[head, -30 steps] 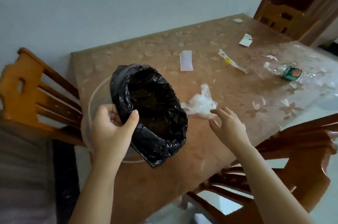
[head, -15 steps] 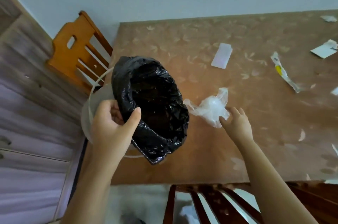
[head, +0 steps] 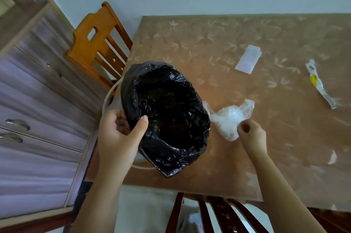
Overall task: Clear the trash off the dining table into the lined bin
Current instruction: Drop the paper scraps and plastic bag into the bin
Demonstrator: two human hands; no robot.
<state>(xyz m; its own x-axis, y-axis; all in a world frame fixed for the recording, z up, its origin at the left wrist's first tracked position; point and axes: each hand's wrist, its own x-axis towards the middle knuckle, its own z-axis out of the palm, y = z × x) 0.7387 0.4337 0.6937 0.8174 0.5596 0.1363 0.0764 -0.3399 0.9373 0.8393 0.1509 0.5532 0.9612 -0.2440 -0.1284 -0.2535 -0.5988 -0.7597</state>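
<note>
A bin lined with a black bag [head: 167, 116] is held over the table's left corner, its mouth tilted towards me. My left hand [head: 121, 135] grips its near rim, thumb pressed on the black liner. A crumpled clear plastic bag [head: 228, 118] lies on the brown patterned table [head: 247, 166] just right of the bin. My right hand [head: 251, 135] pinches the near right side of that plastic bag, fingers curled together. Farther right lie a white paper slip [head: 247, 59] and a long wrapper with a yellow patch [head: 319, 84].
An orange wooden chair [head: 96, 44] stands at the table's left end, beside a purple-grey cabinet with drawers [head: 28, 118]. A dark wooden chair back [head: 214, 213] is under me at the near edge. A pale wall runs behind the table.
The view swung left and downward. My right hand went from spread open near the clear plastic bag to pinching it. The left hand kept its hold on the bin.
</note>
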